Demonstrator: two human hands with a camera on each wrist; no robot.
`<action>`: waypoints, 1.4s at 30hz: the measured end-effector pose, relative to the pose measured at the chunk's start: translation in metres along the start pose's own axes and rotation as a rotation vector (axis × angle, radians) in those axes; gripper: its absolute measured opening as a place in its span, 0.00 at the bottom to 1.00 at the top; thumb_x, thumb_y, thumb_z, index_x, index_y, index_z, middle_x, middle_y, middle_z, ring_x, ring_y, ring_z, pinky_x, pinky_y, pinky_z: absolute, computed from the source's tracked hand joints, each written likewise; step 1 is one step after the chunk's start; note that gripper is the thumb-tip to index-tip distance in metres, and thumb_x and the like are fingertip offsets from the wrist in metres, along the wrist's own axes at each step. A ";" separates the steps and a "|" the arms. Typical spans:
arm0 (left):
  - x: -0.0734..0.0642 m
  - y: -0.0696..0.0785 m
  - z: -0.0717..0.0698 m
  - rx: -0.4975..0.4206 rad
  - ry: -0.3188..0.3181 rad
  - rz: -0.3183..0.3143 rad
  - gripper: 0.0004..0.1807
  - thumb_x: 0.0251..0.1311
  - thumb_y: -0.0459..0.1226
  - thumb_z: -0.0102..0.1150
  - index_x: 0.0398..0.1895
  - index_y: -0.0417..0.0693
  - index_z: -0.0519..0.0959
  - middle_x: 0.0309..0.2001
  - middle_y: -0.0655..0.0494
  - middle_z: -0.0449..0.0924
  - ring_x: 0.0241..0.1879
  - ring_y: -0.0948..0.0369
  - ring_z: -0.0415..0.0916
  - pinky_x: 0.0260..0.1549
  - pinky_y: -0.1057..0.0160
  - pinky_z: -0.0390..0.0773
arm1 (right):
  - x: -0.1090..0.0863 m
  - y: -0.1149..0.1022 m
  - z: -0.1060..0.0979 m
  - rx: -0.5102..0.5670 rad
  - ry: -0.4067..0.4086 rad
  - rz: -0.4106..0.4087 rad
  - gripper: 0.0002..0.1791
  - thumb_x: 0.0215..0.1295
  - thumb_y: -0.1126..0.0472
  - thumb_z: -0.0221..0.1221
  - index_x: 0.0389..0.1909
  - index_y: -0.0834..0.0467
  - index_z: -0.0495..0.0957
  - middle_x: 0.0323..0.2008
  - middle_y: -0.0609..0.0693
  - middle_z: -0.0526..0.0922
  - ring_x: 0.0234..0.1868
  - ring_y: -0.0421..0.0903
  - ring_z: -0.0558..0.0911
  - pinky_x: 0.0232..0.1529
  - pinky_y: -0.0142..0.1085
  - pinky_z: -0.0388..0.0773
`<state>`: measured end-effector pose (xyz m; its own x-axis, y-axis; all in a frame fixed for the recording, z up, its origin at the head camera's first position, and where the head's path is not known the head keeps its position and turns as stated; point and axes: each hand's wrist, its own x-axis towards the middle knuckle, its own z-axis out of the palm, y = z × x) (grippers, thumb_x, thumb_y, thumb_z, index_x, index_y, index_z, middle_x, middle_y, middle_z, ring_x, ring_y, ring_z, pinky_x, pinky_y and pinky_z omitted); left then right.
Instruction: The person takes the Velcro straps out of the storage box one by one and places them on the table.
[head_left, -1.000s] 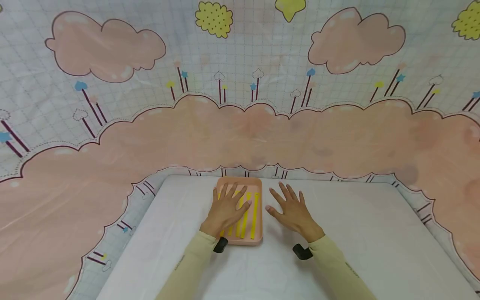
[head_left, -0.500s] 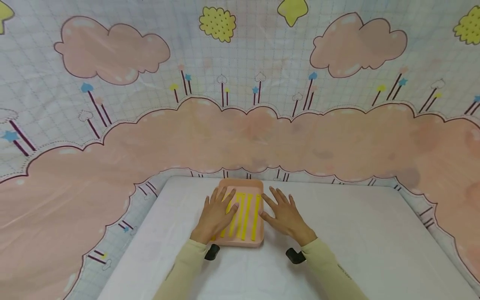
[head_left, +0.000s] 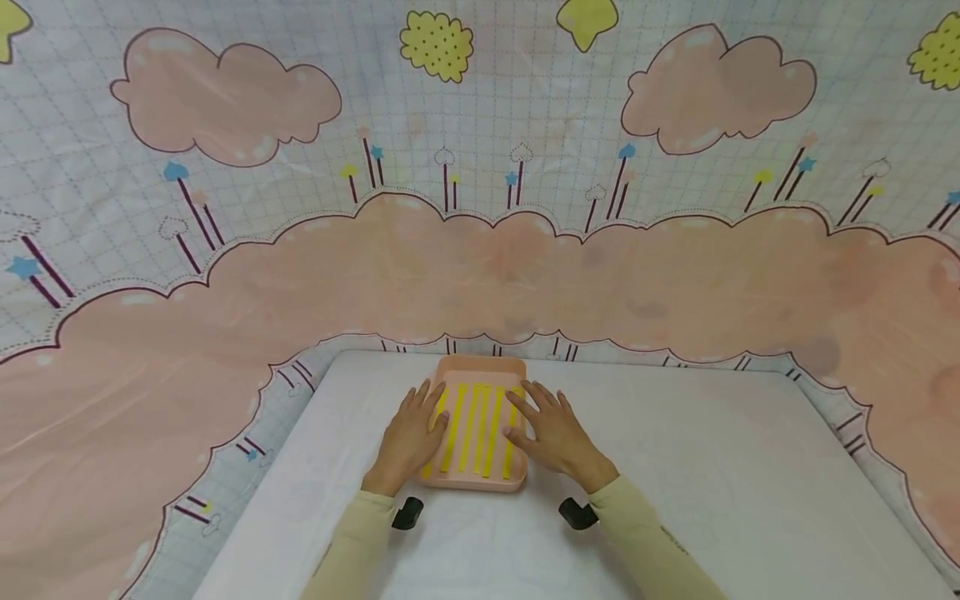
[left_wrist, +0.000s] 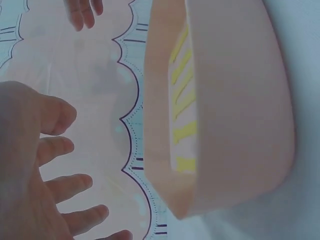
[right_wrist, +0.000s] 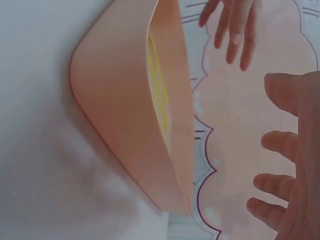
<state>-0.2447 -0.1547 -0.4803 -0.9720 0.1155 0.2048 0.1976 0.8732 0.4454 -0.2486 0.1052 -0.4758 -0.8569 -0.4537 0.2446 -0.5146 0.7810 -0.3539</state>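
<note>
A shallow pink tray [head_left: 480, 484] lies near the far edge of the table, with several flat yellow strips [head_left: 491, 433] side by side on its floor. Over the tray's left side spreads my left hand [head_left: 408, 442], fingers extended and holding nothing. My right hand [head_left: 558, 437] is spread the same way over the tray's right side. Both wrist views show the tray wall apart from the fingers: the left hand [left_wrist: 60, 165] and the right hand [right_wrist: 285, 155] are raised above the rim. In the head view the hands cover parts of the outer strips.
The table [head_left: 712, 483] has a white cover. Behind and around it hangs a printed cloth [head_left: 600, 283] with pink clouds. A black wrist device [head_left: 408, 513] sits under the left sleeve, and another black device [head_left: 578, 513] under the right.
My left hand has moved left and toward me, uncovering more of the strips. My right hand has moved left from beside the tray to over its right edge. The tray stays put.
</note>
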 end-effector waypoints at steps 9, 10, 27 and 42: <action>-0.008 -0.016 0.001 -0.127 0.003 -0.084 0.30 0.70 0.43 0.51 0.75 0.53 0.62 0.75 0.43 0.59 0.72 0.41 0.59 0.63 0.34 0.66 | 0.002 -0.009 0.008 0.009 -0.023 -0.023 0.35 0.71 0.39 0.51 0.74 0.48 0.61 0.75 0.57 0.59 0.76 0.56 0.58 0.74 0.63 0.50; -0.008 -0.018 0.002 -0.139 0.007 -0.092 0.30 0.70 0.42 0.52 0.74 0.53 0.62 0.74 0.44 0.60 0.72 0.41 0.59 0.63 0.35 0.66 | 0.003 -0.010 0.009 0.009 -0.024 -0.024 0.34 0.71 0.39 0.52 0.74 0.48 0.62 0.75 0.57 0.59 0.76 0.56 0.58 0.74 0.62 0.50; -0.016 -0.047 0.013 -0.374 0.029 -0.134 0.29 0.67 0.35 0.55 0.71 0.44 0.65 0.66 0.38 0.71 0.61 0.39 0.74 0.56 0.41 0.76 | 0.011 -0.033 0.018 -0.023 -0.024 -0.085 0.32 0.69 0.44 0.57 0.71 0.50 0.66 0.72 0.55 0.65 0.72 0.56 0.65 0.73 0.54 0.61; -0.022 -0.056 0.012 -0.521 -0.071 -0.178 0.28 0.64 0.29 0.57 0.69 0.42 0.68 0.59 0.34 0.77 0.52 0.42 0.81 0.51 0.47 0.81 | 0.024 -0.056 0.025 -0.085 -0.107 -0.084 0.31 0.67 0.46 0.61 0.69 0.47 0.68 0.70 0.51 0.68 0.71 0.52 0.68 0.71 0.50 0.65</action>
<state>-0.2361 -0.2003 -0.5207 -0.9987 0.0350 0.0363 0.0494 0.5349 0.8435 -0.2411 0.0396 -0.4728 -0.8117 -0.5586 0.1709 -0.5840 0.7700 -0.2570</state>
